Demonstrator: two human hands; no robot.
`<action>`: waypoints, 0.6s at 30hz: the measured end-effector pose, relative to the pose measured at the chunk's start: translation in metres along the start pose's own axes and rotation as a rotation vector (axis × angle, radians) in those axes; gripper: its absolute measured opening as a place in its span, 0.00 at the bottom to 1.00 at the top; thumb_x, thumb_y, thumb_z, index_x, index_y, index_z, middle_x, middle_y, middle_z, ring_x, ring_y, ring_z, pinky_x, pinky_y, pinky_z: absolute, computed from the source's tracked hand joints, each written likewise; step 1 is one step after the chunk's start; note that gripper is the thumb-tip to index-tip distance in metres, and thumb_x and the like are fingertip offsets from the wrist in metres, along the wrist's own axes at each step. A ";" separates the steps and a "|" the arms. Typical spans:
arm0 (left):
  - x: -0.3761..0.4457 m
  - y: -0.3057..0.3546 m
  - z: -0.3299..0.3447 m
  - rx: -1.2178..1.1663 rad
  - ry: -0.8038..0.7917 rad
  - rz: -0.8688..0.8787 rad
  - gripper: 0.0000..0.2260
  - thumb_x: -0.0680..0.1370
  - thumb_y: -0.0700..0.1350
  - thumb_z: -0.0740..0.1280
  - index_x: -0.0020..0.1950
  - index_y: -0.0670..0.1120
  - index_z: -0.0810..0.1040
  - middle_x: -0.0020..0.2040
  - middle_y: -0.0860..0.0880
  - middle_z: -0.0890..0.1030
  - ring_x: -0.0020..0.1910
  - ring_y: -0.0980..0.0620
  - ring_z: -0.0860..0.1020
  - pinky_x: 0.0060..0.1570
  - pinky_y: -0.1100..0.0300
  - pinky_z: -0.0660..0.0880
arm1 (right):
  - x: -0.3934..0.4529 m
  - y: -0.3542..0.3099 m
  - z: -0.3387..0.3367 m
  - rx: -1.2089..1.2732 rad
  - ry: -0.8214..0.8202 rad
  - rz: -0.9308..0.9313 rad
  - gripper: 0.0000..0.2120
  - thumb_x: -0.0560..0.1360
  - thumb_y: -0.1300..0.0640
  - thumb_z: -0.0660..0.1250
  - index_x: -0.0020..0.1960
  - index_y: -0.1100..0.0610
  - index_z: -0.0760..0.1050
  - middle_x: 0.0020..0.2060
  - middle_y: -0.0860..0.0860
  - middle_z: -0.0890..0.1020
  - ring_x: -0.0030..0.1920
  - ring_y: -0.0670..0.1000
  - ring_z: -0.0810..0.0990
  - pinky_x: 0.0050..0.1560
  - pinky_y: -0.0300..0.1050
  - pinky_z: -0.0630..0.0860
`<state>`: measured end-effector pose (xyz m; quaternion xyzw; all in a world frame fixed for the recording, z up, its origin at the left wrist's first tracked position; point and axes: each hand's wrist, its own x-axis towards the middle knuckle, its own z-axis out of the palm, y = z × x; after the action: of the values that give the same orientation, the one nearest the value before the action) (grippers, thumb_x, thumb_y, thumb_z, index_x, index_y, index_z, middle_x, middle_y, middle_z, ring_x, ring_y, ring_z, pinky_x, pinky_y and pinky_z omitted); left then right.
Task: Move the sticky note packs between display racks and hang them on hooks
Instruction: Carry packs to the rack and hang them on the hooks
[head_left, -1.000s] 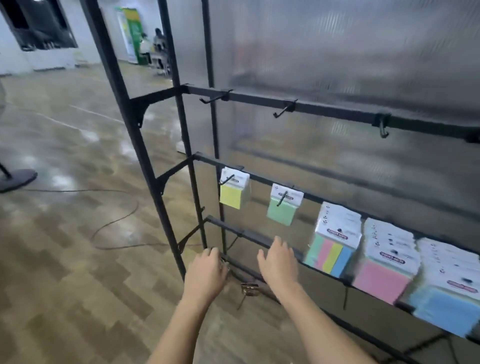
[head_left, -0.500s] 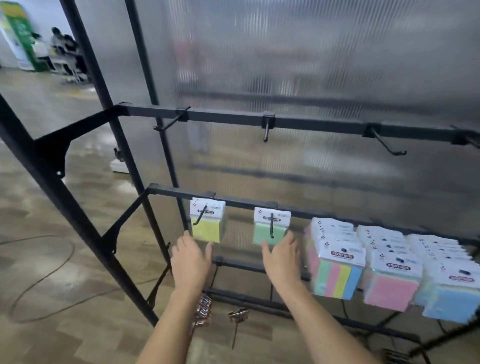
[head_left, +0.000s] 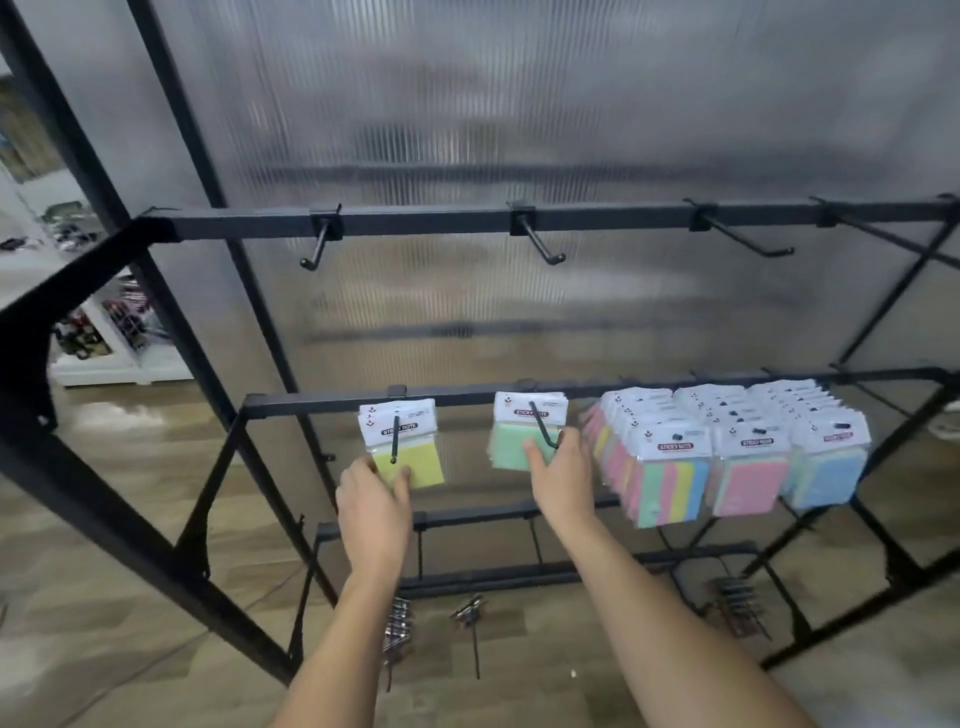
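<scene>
Reaching up with both hands, I logged the rack as follows.

Left hand: at the lower edge of the yellow pack, thumb on its front face, other digits at its left bottom corner and partly hidden. Fingers were spread around the corner; whether they had pinched shut on it I could not tell.

Right hand: against the green pack, index finger laid on its front, the rest curled just beside its right edge near the peg's upturned tip. Grip likewise not clear.

Yellow pack: hung on the first hook of the middle bar, header card up. Green pack: hung on the second hook, same bar. Each lay directly above and ahead of its own hand, so neither hand needed to cross.

Key relation: both pegs ran from the bar out toward me and ended in a raised tip. By my reckoning, each pack would have to slide along that axis toward me, then lift over the tip.

Further stock: full pegs of multicolour packs, pink packs and blue packs, right of the green pack.

Top bar: hooks bare.
</scene>
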<state>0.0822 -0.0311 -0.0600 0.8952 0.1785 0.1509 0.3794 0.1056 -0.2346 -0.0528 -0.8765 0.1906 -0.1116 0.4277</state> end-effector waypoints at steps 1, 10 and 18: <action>0.001 0.000 -0.001 -0.005 -0.004 0.001 0.18 0.79 0.48 0.67 0.62 0.36 0.73 0.55 0.39 0.78 0.57 0.38 0.75 0.56 0.47 0.71 | -0.001 -0.001 0.000 -0.007 0.010 0.005 0.17 0.79 0.50 0.67 0.61 0.61 0.70 0.55 0.54 0.76 0.49 0.50 0.70 0.47 0.43 0.65; -0.002 -0.007 -0.002 -0.087 -0.012 0.053 0.11 0.78 0.47 0.69 0.50 0.41 0.73 0.49 0.43 0.75 0.50 0.42 0.72 0.53 0.48 0.70 | -0.013 -0.003 -0.003 0.039 0.064 0.027 0.16 0.77 0.50 0.71 0.53 0.60 0.69 0.46 0.52 0.77 0.46 0.53 0.75 0.43 0.43 0.67; -0.019 -0.006 -0.011 -0.416 -0.171 -0.069 0.08 0.79 0.48 0.67 0.51 0.47 0.69 0.40 0.53 0.76 0.40 0.52 0.75 0.43 0.57 0.71 | -0.037 0.005 -0.013 0.227 0.043 0.015 0.10 0.79 0.52 0.69 0.54 0.56 0.70 0.44 0.48 0.79 0.47 0.49 0.79 0.36 0.37 0.71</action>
<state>0.0595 -0.0288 -0.0601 0.8005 0.1414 0.0951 0.5746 0.0665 -0.2308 -0.0503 -0.8184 0.1925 -0.1480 0.5209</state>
